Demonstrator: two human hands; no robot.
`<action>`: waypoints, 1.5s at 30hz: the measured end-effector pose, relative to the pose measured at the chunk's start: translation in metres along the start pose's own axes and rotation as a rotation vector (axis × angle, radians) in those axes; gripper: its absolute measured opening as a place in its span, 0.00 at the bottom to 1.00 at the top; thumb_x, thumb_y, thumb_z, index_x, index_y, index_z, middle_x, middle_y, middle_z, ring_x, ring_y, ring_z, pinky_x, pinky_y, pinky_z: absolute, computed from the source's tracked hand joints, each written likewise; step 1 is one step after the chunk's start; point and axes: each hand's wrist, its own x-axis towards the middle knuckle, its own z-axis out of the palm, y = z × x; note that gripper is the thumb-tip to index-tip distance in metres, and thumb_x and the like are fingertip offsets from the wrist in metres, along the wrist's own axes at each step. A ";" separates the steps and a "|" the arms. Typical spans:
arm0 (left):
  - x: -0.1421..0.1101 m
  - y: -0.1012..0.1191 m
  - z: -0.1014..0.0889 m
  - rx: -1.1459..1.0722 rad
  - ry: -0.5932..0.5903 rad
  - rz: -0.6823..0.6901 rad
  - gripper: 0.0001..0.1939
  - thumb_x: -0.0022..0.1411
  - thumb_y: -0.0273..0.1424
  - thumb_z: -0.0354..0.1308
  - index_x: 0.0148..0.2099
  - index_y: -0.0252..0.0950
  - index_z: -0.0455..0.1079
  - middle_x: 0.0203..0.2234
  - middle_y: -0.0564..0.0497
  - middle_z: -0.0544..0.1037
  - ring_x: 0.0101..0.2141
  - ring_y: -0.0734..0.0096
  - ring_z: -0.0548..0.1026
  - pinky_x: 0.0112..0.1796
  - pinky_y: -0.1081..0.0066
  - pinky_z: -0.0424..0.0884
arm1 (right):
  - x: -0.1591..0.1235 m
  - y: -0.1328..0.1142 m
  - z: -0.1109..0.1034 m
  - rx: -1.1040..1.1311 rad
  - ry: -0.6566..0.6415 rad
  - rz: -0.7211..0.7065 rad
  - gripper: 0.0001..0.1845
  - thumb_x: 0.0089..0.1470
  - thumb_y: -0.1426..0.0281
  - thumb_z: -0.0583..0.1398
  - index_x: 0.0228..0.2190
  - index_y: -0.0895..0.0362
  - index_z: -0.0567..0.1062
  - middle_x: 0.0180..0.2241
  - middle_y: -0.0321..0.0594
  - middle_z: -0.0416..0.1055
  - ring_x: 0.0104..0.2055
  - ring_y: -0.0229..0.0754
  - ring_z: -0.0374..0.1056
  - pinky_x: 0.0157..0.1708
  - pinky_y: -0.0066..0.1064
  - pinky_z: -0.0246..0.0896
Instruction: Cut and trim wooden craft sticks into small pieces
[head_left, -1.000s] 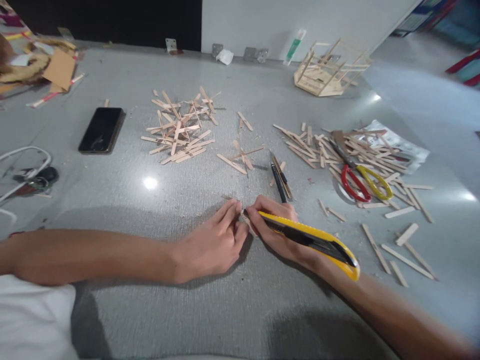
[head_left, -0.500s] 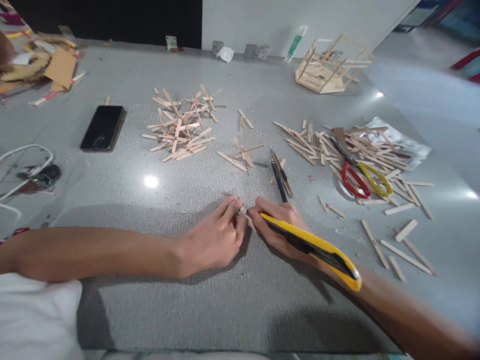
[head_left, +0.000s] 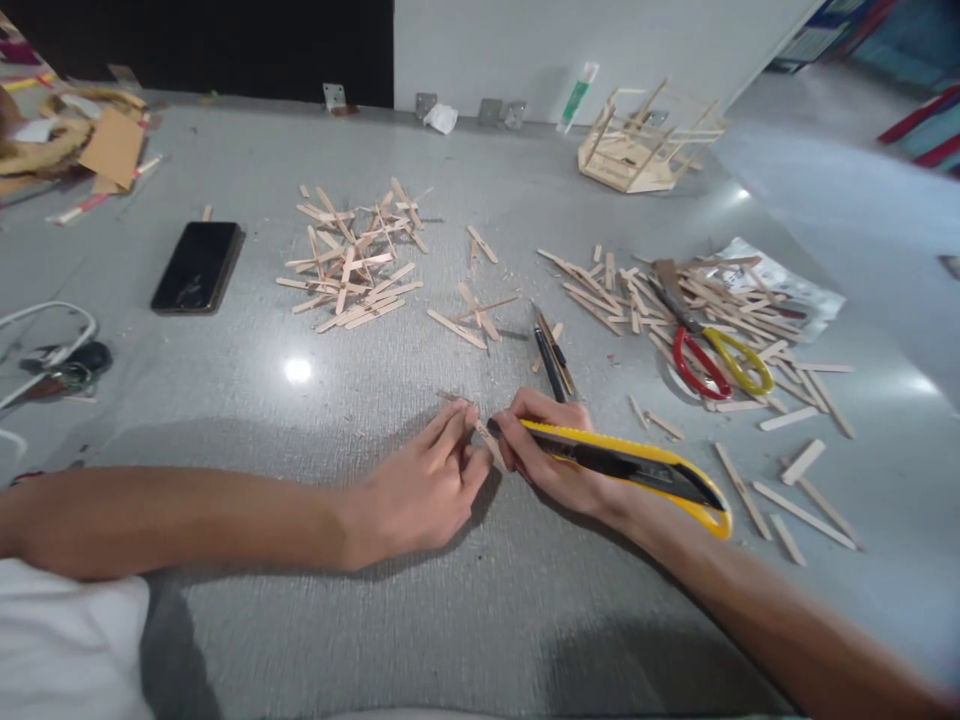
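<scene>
The left hand (head_left: 420,492) pinches a wooden stick (head_left: 490,442) at the table (head_left: 375,630), and the stick extends into the gap between both hands. The right hand (head_left: 559,484) is closed around a yellow cutter (head_left: 637,466), its front end near the stick. Scissors (head_left: 691,326) lie on loose sticks (head_left: 727,312) beyond the right hand.

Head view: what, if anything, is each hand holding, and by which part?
Right hand: the cutter, by its front end. Left hand: fingertips at one end of a stick; pinched or just pressed down, I can't tell.

Craft workspace (head_left: 360,640), cutter (head_left: 637,468), scissors (head_left: 694,327), wooden sticks (head_left: 346,280)
</scene>
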 end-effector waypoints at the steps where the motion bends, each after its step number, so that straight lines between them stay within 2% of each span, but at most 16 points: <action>1: 0.000 0.000 0.000 0.003 -0.005 -0.001 0.22 0.65 0.34 0.52 0.52 0.18 0.70 0.49 0.25 0.79 0.57 0.42 0.75 0.64 0.53 0.60 | 0.000 0.000 0.000 -0.003 0.007 -0.008 0.20 0.68 0.61 0.56 0.24 0.52 0.64 0.18 0.30 0.69 0.18 0.35 0.61 0.24 0.32 0.56; 5: 0.001 0.000 -0.001 -0.003 0.000 -0.006 0.22 0.65 0.34 0.52 0.52 0.19 0.71 0.48 0.29 0.81 0.57 0.43 0.75 0.64 0.54 0.61 | 0.002 -0.001 0.001 -0.018 0.000 -0.033 0.20 0.68 0.60 0.56 0.24 0.52 0.65 0.18 0.30 0.69 0.19 0.35 0.63 0.26 0.32 0.57; 11: 0.001 0.002 0.002 -0.073 0.009 -0.022 0.22 0.67 0.33 0.53 0.52 0.16 0.70 0.49 0.25 0.79 0.57 0.42 0.75 0.65 0.51 0.59 | 0.004 -0.004 0.000 0.001 -0.037 0.009 0.21 0.68 0.59 0.56 0.24 0.53 0.65 0.18 0.30 0.69 0.19 0.33 0.63 0.24 0.29 0.56; 15: 0.001 0.002 0.002 -0.080 0.024 -0.022 0.21 0.66 0.31 0.54 0.53 0.17 0.72 0.48 0.29 0.80 0.57 0.42 0.75 0.65 0.51 0.60 | 0.005 -0.005 -0.001 0.039 -0.045 0.028 0.20 0.68 0.60 0.56 0.24 0.53 0.65 0.17 0.29 0.68 0.18 0.33 0.63 0.24 0.28 0.57; 20: 0.000 0.002 0.002 -0.079 0.044 -0.023 0.20 0.65 0.31 0.55 0.51 0.18 0.73 0.48 0.29 0.80 0.56 0.41 0.75 0.64 0.51 0.60 | 0.004 -0.002 0.000 0.051 -0.054 0.040 0.20 0.68 0.59 0.57 0.25 0.53 0.65 0.18 0.30 0.69 0.19 0.33 0.64 0.23 0.27 0.58; 24: 0.000 0.002 0.003 -0.099 0.023 -0.030 0.20 0.66 0.31 0.55 0.53 0.18 0.72 0.48 0.31 0.81 0.57 0.42 0.75 0.65 0.51 0.59 | 0.003 -0.001 0.000 0.045 -0.044 0.035 0.20 0.68 0.59 0.56 0.25 0.53 0.66 0.18 0.31 0.69 0.19 0.33 0.63 0.22 0.27 0.58; 31: 0.000 0.004 0.004 -0.091 0.025 -0.039 0.20 0.66 0.31 0.54 0.53 0.18 0.72 0.49 0.28 0.80 0.58 0.42 0.74 0.65 0.52 0.58 | 0.004 -0.004 0.000 0.046 -0.048 0.034 0.20 0.68 0.59 0.57 0.24 0.53 0.66 0.17 0.30 0.68 0.18 0.33 0.62 0.22 0.27 0.57; 36: 0.000 0.004 0.004 -0.164 0.001 -0.042 0.21 0.67 0.31 0.55 0.54 0.17 0.70 0.50 0.27 0.79 0.59 0.42 0.73 0.66 0.50 0.56 | 0.002 0.001 0.002 0.015 -0.041 0.043 0.19 0.68 0.60 0.56 0.25 0.53 0.66 0.18 0.30 0.69 0.18 0.33 0.62 0.23 0.27 0.57; 41: 0.000 0.003 0.003 -0.122 0.000 -0.033 0.22 0.67 0.31 0.54 0.55 0.17 0.70 0.48 0.30 0.81 0.58 0.43 0.74 0.65 0.51 0.59 | 0.004 -0.006 0.003 -0.089 -0.016 -0.057 0.20 0.68 0.59 0.55 0.25 0.53 0.64 0.19 0.30 0.66 0.20 0.34 0.61 0.24 0.28 0.57; 45: 0.001 0.003 0.002 -0.106 0.012 -0.023 0.24 0.66 0.30 0.55 0.56 0.14 0.71 0.47 0.29 0.80 0.55 0.41 0.75 0.65 0.50 0.60 | 0.009 -0.014 0.002 -0.158 0.003 -0.126 0.21 0.67 0.60 0.54 0.23 0.52 0.61 0.18 0.28 0.58 0.20 0.34 0.55 0.23 0.28 0.53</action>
